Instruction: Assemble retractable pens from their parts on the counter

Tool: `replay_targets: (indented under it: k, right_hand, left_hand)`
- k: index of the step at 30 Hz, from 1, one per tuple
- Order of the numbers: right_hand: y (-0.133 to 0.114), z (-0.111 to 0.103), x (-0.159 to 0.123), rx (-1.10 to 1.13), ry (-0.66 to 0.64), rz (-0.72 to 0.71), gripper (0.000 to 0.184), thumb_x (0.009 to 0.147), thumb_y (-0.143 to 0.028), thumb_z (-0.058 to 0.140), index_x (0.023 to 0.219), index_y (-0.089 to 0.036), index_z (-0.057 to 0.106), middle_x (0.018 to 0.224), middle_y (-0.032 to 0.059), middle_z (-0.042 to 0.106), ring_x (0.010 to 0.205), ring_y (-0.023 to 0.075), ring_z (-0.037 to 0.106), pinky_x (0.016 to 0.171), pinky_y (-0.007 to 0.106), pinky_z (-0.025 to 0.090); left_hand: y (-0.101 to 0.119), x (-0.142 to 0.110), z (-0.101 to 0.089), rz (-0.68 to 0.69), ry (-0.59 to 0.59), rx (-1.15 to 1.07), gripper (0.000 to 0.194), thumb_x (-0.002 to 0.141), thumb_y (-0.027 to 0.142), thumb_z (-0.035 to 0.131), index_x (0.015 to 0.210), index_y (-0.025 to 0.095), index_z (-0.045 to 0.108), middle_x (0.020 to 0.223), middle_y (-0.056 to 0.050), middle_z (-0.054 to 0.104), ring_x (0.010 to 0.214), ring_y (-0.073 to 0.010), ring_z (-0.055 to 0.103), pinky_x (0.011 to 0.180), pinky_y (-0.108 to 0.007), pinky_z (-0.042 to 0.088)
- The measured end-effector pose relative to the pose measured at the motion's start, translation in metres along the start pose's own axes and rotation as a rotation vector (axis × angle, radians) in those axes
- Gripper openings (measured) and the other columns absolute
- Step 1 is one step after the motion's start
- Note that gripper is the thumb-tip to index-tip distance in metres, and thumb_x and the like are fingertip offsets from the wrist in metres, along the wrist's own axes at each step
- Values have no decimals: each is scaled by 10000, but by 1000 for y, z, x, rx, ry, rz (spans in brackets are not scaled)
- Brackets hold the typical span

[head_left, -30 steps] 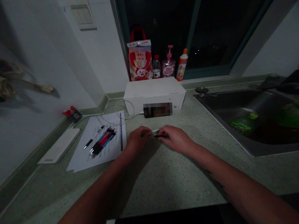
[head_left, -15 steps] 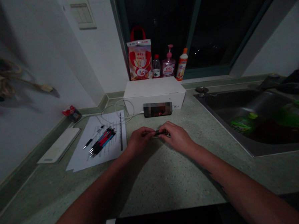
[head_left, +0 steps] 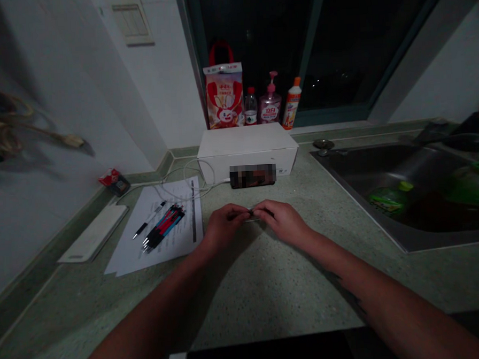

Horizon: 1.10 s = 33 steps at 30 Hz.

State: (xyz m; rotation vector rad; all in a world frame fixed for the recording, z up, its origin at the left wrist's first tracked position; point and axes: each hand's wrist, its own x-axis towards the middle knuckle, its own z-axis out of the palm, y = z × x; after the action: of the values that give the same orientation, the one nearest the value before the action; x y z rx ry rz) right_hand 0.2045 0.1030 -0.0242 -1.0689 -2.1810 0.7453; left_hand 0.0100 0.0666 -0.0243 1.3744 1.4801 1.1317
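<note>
Above the counter, my left hand (head_left: 224,224) and my right hand (head_left: 280,218) meet fingertip to fingertip. Both are closed in a pinch. A small dark thing (head_left: 250,213) shows between the fingertips, mostly hidden and too small to name. Just under the fingers runs a pale, thin strip that I cannot make out. To the left, a bundle of pens (head_left: 164,227) with black, red and blue barrels lies on printed paper sheets (head_left: 123,259). One black-and-white pen (head_left: 149,220) lies apart from the bundle.
A phone (head_left: 253,177) leans against a white box (head_left: 245,141), with a white cable (head_left: 208,191) plugged in. Behind stand a red bag (head_left: 224,97) and several bottles. The sink (head_left: 387,166) holds green bottles at right. A flat white slab (head_left: 92,235) lies far left.
My right hand's fingertips have moved slightly left, closer to the left ones. Less of the dark thing shows between them. My left hand has hardly moved.
</note>
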Motion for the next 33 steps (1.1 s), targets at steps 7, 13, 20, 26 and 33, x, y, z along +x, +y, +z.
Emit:
replay_targets:
  k: [7, 13, 20, 26, 33]
  right_hand:
    - [1, 2, 0, 73, 6, 51, 65, 925, -238, 665, 984, -220, 648, 886, 30, 724, 782, 183, 659, 706, 303, 467]
    - [2, 1, 1, 113, -13, 71, 140, 944, -305, 653, 1051, -217, 672, 875, 36, 718, 746, 175, 650, 700, 305, 469]
    - [4, 1, 1, 57, -11, 42, 201, 999, -330, 562, 884, -210, 676, 779, 31, 698, 719, 173, 624, 690, 303, 446]
    - [2, -1, 1, 84, 20, 34, 126, 918, -272, 666, 1030, -214, 671, 899, 32, 725, 745, 168, 637, 694, 290, 455]
    - [1, -3, 1, 65, 15, 59, 187, 900, -270, 701, 1074, -204, 675, 932, 39, 738, 736, 162, 640, 688, 284, 456]
  left_hand:
    - [2, -1, 2, -5, 1, -24, 19, 788, 211, 738, 796, 200, 725, 829, -38, 792, 798, -192, 738, 790, -325, 574]
    - [2, -2, 2, -1, 11, -32, 38, 798, 219, 742, 824, 191, 734, 829, -46, 786, 793, -194, 736, 769, -318, 567]
    - [2, -1, 1, 28, 23, -50, 72, 793, 250, 755, 821, 188, 731, 805, -35, 780, 760, -184, 725, 758, -314, 571]
    - [-1, 0, 0, 22, 22, -38, 86, 793, 268, 754, 837, 195, 741, 804, -33, 778, 760, -180, 721, 736, -301, 568]
    - [-3, 1, 0, 30, 27, -9, 110, 806, 280, 743, 858, 185, 754, 830, -51, 787, 761, -179, 714, 705, -291, 556]
